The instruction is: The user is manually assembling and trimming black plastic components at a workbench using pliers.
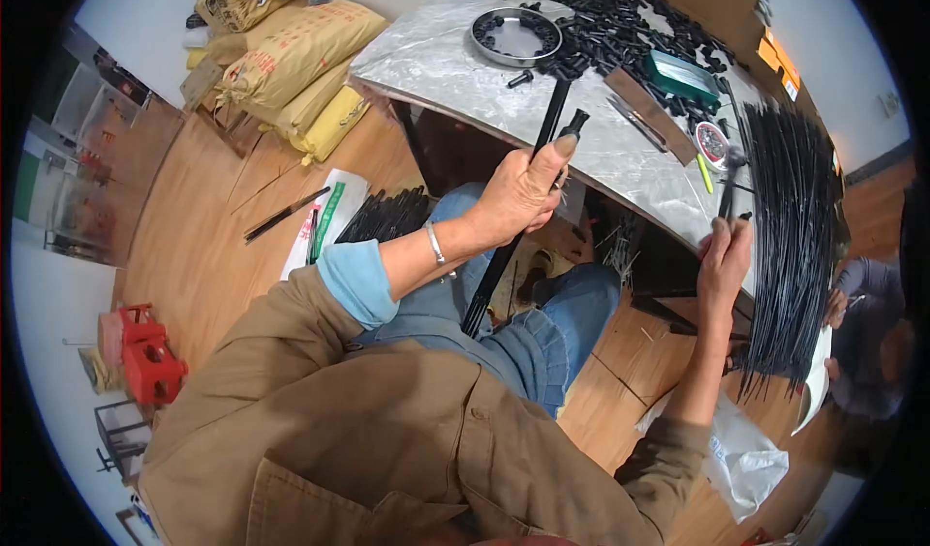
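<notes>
My left hand [518,192] is closed in a fist, thumb up, around slender black rods [499,275]. One rod rises past the table's front edge, and its lower end slants down between my knees. A black flanged end piece [578,122] sticks up just above my thumb. At the table's right side my right hand [727,255] is closed around what looks like a small dark hammer [733,163], its head pointing away from me. A small black piece shows beside those fingers; whether they hold it I cannot tell.
Many black fittings [620,8] cover the grey table [417,47], around a round metal tray [479,47] and a green box [683,73]. Thin black rods [790,246] lie bundled at right, near another person's hand [835,304]. Sacks [300,57] and red stools [155,367] stand left.
</notes>
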A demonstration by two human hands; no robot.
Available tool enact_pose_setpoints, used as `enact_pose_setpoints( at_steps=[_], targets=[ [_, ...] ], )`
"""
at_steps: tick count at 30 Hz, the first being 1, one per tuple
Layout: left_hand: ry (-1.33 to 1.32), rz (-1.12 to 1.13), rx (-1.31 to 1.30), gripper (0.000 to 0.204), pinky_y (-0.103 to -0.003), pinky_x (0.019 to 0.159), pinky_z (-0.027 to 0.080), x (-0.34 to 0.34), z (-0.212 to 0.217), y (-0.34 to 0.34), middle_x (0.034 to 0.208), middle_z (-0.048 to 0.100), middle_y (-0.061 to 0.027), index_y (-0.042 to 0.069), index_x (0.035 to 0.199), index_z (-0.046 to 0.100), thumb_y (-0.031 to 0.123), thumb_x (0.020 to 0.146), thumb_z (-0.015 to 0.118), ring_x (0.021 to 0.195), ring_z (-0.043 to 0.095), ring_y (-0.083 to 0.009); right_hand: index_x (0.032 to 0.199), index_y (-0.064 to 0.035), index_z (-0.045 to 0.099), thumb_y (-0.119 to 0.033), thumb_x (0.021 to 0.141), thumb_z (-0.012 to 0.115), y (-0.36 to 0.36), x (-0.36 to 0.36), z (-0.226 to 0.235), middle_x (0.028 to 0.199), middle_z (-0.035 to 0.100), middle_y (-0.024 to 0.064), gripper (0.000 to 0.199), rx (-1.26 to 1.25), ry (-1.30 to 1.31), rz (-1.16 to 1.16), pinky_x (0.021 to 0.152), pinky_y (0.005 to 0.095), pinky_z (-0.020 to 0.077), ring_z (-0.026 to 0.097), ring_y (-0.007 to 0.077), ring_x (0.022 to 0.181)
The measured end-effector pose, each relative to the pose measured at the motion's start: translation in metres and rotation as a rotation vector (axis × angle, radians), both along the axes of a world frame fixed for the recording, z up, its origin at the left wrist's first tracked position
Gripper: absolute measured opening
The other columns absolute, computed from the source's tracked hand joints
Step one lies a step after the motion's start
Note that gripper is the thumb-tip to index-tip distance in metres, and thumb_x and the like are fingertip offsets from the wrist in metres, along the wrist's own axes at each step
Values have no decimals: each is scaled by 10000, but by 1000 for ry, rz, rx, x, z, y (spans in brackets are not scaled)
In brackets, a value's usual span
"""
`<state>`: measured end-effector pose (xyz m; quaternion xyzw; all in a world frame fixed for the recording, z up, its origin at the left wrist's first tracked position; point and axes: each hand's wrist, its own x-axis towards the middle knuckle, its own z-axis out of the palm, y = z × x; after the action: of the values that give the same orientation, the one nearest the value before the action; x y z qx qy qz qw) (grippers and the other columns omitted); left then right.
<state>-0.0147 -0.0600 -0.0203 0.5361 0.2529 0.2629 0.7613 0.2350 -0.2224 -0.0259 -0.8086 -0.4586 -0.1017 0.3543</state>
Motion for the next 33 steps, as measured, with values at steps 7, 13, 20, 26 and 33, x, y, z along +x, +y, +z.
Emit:
enact_pose_setpoints(
  at_steps=[7, 13, 20, 26, 33],
  targets=[
    [-14, -5, 63, 613, -213, 383, 290, 5, 1, -6, 507, 369, 37, 55, 826, 491, 666, 871, 464, 400, 360, -53, 866, -46, 418, 29, 759, 655, -16, -117, -7, 750, 454, 100, 270, 62, 124, 197, 554, 304, 414, 458, 195, 591],
    [-62, 19, 136, 617, -206, 386, 306, 9, 1, -15, 504, 377, 41, 44, 816, 506, 652, 891, 438, 404, 368, -46, 884, -37, 446, 81, 604, 665, -9, -132, 7, 856, 473, 130, 375, -1, -91, 200, 698, 376, 416, 501, 320, 798],
    [-58, 41, 189, 629, -206, 369, 311, 5, 1, -15, 493, 377, 35, 38, 816, 518, 654, 896, 417, 398, 396, -46, 882, -25, 456, 97, 672, 648, -16, -128, 18, 751, 529, 109, 310, -79, -235, 282, 572, 343, 445, 559, 276, 643],
    [-9, -103, 236, 655, -213, 341, 309, 1, 4, -17, 502, 435, 12, 28, 761, 512, 666, 879, 426, 373, 428, -54, 984, -59, 426, -58, 831, 591, -35, -122, 10, 664, 568, 85, 225, -153, 2307, 938, 419, 253, 472, 550, 139, 478],
    [-57, -130, 184, 689, -209, 369, 294, -2, 3, -24, 475, 377, 26, 29, 810, 518, 706, 859, 396, 388, 388, -58, 1008, -6, 530, -68, 880, 536, -35, -116, 34, 848, 604, 92, 143, -196, 579, 590, 493, 305, 509, 570, 147, 541]
  ],
)
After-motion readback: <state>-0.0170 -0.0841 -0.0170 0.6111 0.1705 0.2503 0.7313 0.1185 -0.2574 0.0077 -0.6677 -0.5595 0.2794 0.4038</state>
